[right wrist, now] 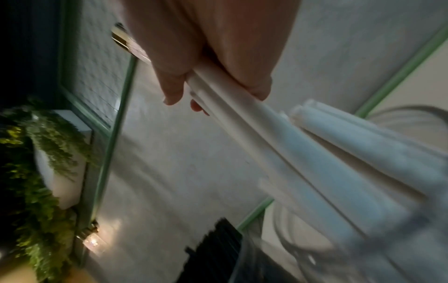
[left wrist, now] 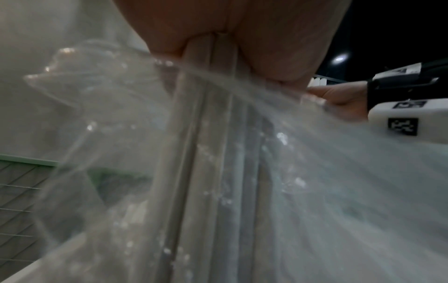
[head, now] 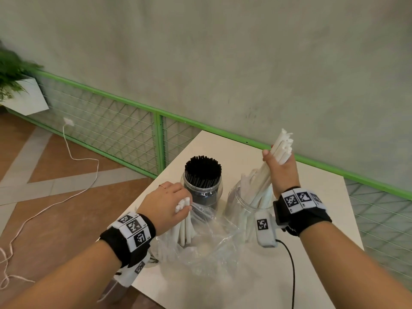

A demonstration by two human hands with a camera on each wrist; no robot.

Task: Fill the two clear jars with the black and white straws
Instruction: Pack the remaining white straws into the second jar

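Observation:
Two clear jars stand on the white table (head: 312,275). The left jar (head: 202,190) is packed with black straws (head: 202,168). The right jar (head: 247,204) holds several white straws. My right hand (head: 281,172) grips a bundle of white straws (head: 283,148) above that jar, their lower ends inside it; the same bundle (right wrist: 266,130) shows in the right wrist view. My left hand (head: 169,204) grips another bunch of white straws (head: 185,226) by their tops, standing in a crumpled clear plastic bag (head: 207,244). The left wrist view shows those straws (left wrist: 206,153) through the bag.
The table's left edge (head: 142,293) drops to a tiled floor with a white cable (head: 71,152). A green-framed wire fence (head: 124,128) and a grey wall run behind. A white planter (head: 24,97) with ferns sits far left. A black cable (head: 292,275) trails from my right wrist.

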